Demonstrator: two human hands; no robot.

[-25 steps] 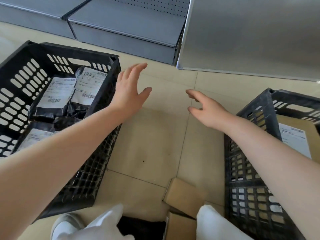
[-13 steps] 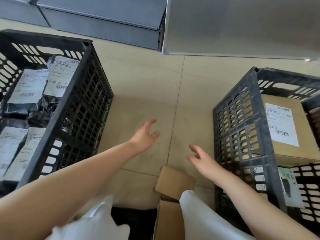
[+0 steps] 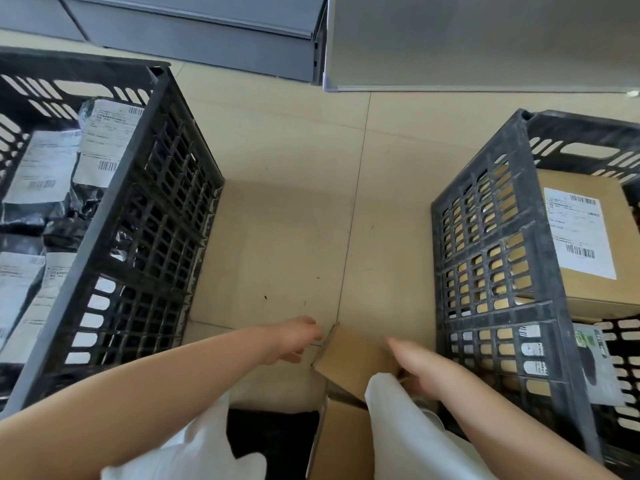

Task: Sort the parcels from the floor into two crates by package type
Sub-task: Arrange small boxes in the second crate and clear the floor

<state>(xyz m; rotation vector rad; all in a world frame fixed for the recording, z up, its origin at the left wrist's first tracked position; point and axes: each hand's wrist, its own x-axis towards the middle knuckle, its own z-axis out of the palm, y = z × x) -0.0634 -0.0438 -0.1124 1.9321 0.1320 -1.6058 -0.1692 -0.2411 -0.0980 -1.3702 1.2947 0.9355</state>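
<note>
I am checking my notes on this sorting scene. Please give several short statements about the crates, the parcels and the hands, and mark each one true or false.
1. The left crate holds black bag parcels with white labels. True.
2. The right crate holds only black bags. False: a brown labelled box lies in it.
3. Both hands are inside the left crate. False: the left hand and right hand are low between the crates, at a small cardboard box.
4. The small cardboard box is on the floor, outside both crates. True.
5. Grey shelving stands beyond the crates. True.
</note>
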